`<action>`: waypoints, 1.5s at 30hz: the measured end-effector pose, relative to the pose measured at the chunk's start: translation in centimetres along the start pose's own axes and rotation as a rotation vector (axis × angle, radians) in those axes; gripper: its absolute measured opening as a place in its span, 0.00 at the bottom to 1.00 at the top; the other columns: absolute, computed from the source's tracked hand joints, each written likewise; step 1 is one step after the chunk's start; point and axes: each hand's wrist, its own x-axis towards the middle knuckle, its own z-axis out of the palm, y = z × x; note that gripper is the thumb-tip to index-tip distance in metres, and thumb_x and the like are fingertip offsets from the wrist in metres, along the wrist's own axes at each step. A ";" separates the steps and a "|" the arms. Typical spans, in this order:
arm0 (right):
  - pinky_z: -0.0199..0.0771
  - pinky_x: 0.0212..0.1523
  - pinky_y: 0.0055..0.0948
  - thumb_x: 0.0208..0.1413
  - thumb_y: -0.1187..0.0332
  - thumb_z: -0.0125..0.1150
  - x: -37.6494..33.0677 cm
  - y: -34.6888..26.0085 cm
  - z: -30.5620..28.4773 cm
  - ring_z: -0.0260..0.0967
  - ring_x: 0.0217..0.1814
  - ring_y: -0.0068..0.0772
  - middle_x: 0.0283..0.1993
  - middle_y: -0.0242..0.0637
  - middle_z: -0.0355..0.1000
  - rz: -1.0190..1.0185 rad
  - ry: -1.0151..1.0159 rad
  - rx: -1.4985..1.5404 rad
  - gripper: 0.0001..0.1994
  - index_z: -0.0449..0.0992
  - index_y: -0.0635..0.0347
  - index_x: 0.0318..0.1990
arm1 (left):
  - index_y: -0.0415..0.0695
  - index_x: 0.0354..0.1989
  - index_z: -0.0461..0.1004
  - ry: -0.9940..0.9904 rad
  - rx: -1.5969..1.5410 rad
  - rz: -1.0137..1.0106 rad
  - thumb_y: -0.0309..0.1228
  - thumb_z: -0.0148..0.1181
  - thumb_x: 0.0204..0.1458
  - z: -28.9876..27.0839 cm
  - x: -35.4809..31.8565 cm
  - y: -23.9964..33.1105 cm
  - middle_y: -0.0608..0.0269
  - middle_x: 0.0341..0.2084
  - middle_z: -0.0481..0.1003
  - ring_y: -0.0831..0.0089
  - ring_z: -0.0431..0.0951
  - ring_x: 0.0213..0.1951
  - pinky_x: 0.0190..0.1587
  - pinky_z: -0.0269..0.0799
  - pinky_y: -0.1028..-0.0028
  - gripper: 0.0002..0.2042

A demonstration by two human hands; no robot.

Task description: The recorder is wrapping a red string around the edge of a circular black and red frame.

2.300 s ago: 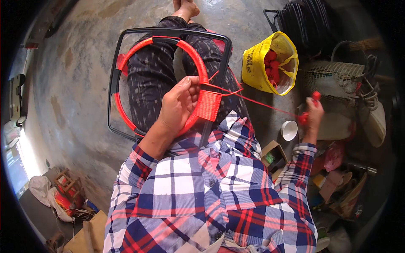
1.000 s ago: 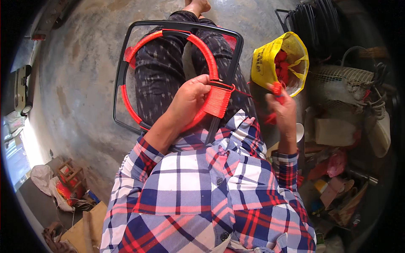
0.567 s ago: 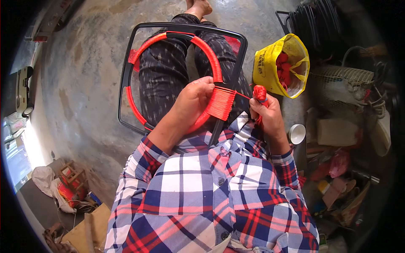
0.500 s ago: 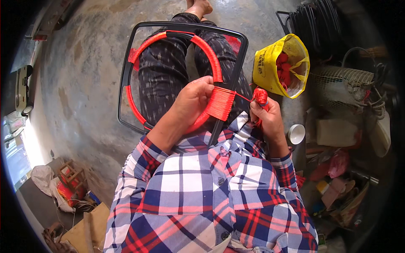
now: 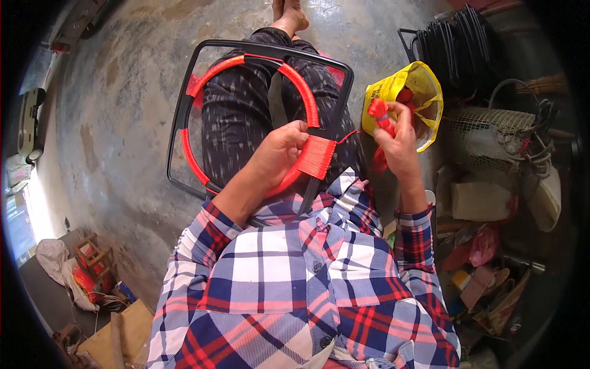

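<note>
Across my lap lies a black rounded-square frame (image 5: 173, 150) with a ring inside it, wound in stretches with red cord (image 5: 302, 92). My left hand (image 5: 279, 150) is closed round the ring's right side, beside a broad block of tight red windings (image 5: 317, 156) that spans ring and frame bar. A short strand of cord (image 5: 349, 135) sticks out from the block's upper right corner. To the right, my right hand (image 5: 399, 138) is closed on a bundle of red cord (image 5: 381, 115) with a bluish band round it. Loose red ends hang below that hand.
A yellow bag (image 5: 382, 92) with red bundles inside stands just beyond my right hand. Behind it are stacked black frames (image 5: 458, 49). A wire mesh basket (image 5: 485, 132) and mixed clutter line the right side. A wooden board (image 5: 117, 338) lies at lower left.
My right hand has lifted the cord bundle up and away from the frame, toward the yellow bag. The strand that ran taut to the bundle now shows as a short curved end.
</note>
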 end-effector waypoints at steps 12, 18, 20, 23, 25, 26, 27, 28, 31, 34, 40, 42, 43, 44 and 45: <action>0.65 0.51 0.39 0.34 0.66 0.73 2.6 -3.7 4.7 0.67 0.51 0.42 0.48 0.36 0.70 -0.644 0.136 -0.497 0.21 0.72 0.53 0.40 | 0.38 0.47 0.69 0.245 0.394 0.359 0.18 0.50 0.50 -2.1 0.1 -0.4 0.63 0.39 0.74 0.75 0.74 0.42 0.49 0.68 0.77 0.15; 0.64 0.53 0.41 0.34 0.67 0.70 -1.2 -1.9 3.8 0.65 0.52 0.43 0.48 0.37 0.70 -0.423 -0.099 -0.536 0.16 0.75 0.59 0.33 | 0.33 0.49 0.67 0.194 0.102 0.171 0.13 0.51 0.46 -0.1 -0.2 -0.3 0.53 0.42 0.75 0.66 0.79 0.39 0.44 0.77 0.71 0.18; 0.65 0.55 0.40 0.33 0.68 0.66 -1.9 -1.5 4.7 0.65 0.52 0.45 0.47 0.40 0.70 -0.329 -0.201 -0.404 0.17 0.77 0.62 0.36 | 0.32 0.51 0.67 0.028 0.139 0.087 0.15 0.54 0.48 -0.7 0.2 -0.3 0.51 0.43 0.76 0.65 0.80 0.41 0.46 0.78 0.70 0.19; 0.66 0.54 0.37 0.34 0.70 0.66 -1.7 -0.5 4.8 0.66 0.51 0.45 0.48 0.41 0.70 -0.364 -0.194 -0.313 0.15 0.77 0.62 0.34 | 0.32 0.52 0.66 0.064 0.139 0.097 0.16 0.53 0.50 -0.4 0.2 -0.4 0.51 0.42 0.77 0.66 0.81 0.39 0.44 0.79 0.70 0.18; 0.66 0.54 0.33 0.37 0.72 0.65 -1.7 -0.7 3.8 0.68 0.50 0.42 0.48 0.42 0.70 -0.231 -0.137 -0.078 0.12 0.77 0.62 0.33 | 0.32 0.52 0.67 0.080 0.104 0.082 0.17 0.53 0.51 -0.6 0.1 -0.4 0.51 0.42 0.77 0.66 0.81 0.40 0.45 0.79 0.71 0.17; 0.65 0.53 0.29 0.40 0.73 0.63 -1.3 -0.9 2.9 0.68 0.51 0.36 0.48 0.41 0.70 -0.167 -0.117 0.005 0.08 0.75 0.63 0.31 | 0.33 0.51 0.67 0.091 0.067 0.060 0.18 0.53 0.52 -0.7 0.2 -0.5 0.51 0.42 0.77 0.66 0.81 0.40 0.45 0.79 0.71 0.16; 0.65 0.53 0.29 0.41 0.75 0.62 -1.5 -1.0 1.7 0.67 0.52 0.32 0.50 0.40 0.70 -0.061 -0.085 0.176 0.07 0.72 0.63 0.29 | 0.33 0.51 0.67 0.088 0.065 0.062 0.18 0.53 0.52 -0.9 0.3 -0.5 0.51 0.42 0.77 0.66 0.81 0.40 0.45 0.79 0.71 0.16; 0.64 0.55 0.31 0.41 0.76 0.60 -1.4 -0.7 -0.1 0.67 0.53 0.30 0.53 0.40 0.70 -0.002 -0.094 0.322 0.06 0.69 0.61 0.27 | 0.33 0.51 0.67 0.095 0.070 0.065 0.18 0.52 0.53 -1.3 0.4 -0.4 0.51 0.42 0.76 0.67 0.80 0.40 0.45 0.79 0.71 0.16; 0.63 0.57 0.45 0.45 0.69 0.54 -3.5 0.1 -5.8 0.68 0.53 0.45 0.46 0.48 0.74 -0.012 -0.089 0.863 0.07 0.66 0.60 0.31 | 0.33 0.50 0.66 0.072 0.027 0.070 0.19 0.51 0.53 -1.0 0.4 -0.4 0.51 0.42 0.76 0.67 0.80 0.41 0.46 0.78 0.70 0.15; 0.64 0.53 0.41 0.47 0.64 0.54 -5.1 0.1 -12.4 0.61 0.33 0.34 0.26 0.35 0.64 -0.021 -0.016 1.078 0.10 0.62 0.56 0.33 | 0.34 0.51 0.65 0.068 0.022 0.088 0.19 0.49 0.53 -1.5 0.4 -0.3 0.51 0.43 0.75 0.68 0.80 0.42 0.47 0.78 0.71 0.16; 0.60 0.32 0.25 0.54 0.70 0.54 -8.2 5.7 -21.6 0.54 0.30 0.24 0.27 0.30 0.58 0.105 0.484 1.204 0.05 0.65 0.59 0.32 | 0.35 0.51 0.65 0.025 0.033 0.120 0.18 0.47 0.53 0.2 -0.2 0.2 0.52 0.44 0.75 0.68 0.80 0.42 0.48 0.77 0.71 0.16; 0.59 0.30 0.25 0.53 0.72 0.54 -7.3 7.3 -19.6 0.52 0.28 0.24 0.26 0.30 0.55 0.147 0.346 1.240 0.08 0.60 0.56 0.28 | 0.35 0.51 0.65 0.019 0.032 0.119 0.18 0.46 0.53 0.0 -0.1 0.2 0.53 0.43 0.75 0.68 0.80 0.42 0.48 0.77 0.72 0.16; 0.60 0.29 0.24 0.53 0.74 0.54 -6.3 7.0 -16.6 0.52 0.27 0.23 0.26 0.29 0.55 0.215 0.304 1.273 0.05 0.64 0.58 0.31 | 0.35 0.51 0.66 0.012 0.035 0.113 0.19 0.47 0.52 -0.5 0.1 0.1 0.53 0.43 0.76 0.68 0.80 0.42 0.49 0.77 0.72 0.16; 0.63 0.31 0.23 0.52 0.75 0.54 -4.9 4.7 -12.2 0.58 0.28 0.22 0.28 0.29 0.62 0.276 0.316 1.079 0.05 0.67 0.60 0.37 | 0.36 0.51 0.66 0.010 0.041 0.110 0.19 0.48 0.52 -0.9 0.2 0.1 0.54 0.42 0.76 0.69 0.80 0.42 0.49 0.77 0.71 0.16; 0.68 0.34 0.22 0.53 0.76 0.54 -3.9 1.9 -7.5 0.65 0.31 0.22 0.33 0.31 0.70 0.391 0.419 0.754 0.11 0.69 0.62 0.45 | 0.36 0.51 0.66 0.011 0.051 0.101 0.19 0.48 0.52 -0.9 0.3 0.0 0.54 0.42 0.76 0.69 0.80 0.42 0.49 0.77 0.71 0.16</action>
